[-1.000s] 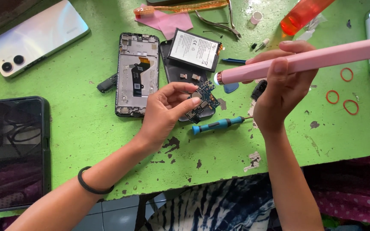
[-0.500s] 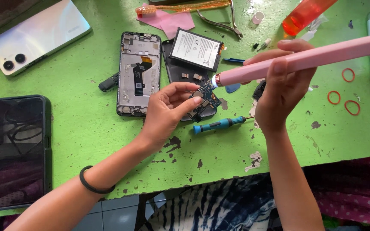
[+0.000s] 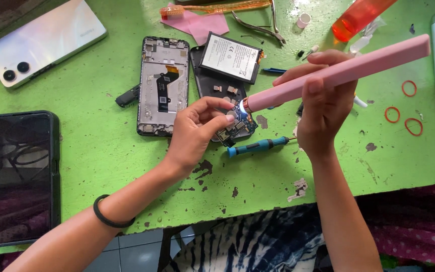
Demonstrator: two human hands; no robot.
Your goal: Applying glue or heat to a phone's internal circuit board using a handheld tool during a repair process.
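1. Worktop (image 3: 76,201): green, paint chipped; tiled floor below.
2. Left hand (image 3: 197,132) pinches board (image 3: 237,128) beside frame (image 3: 161,85).
3. Right hand (image 3: 325,108) clenched round pink driver (image 3: 338,75).
4. Driver tip, earlier clear, now lit on board.

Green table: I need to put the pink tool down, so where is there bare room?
Table is bare between the black phone and the left hand, and below the red bands right of the right hand. Crowded around the frame, battery, board and screwdriver.

Even daylight is flooding the green table (image 3: 101,166); glare is whitening its far edge; focus is holding sharp, shadows staying soft.
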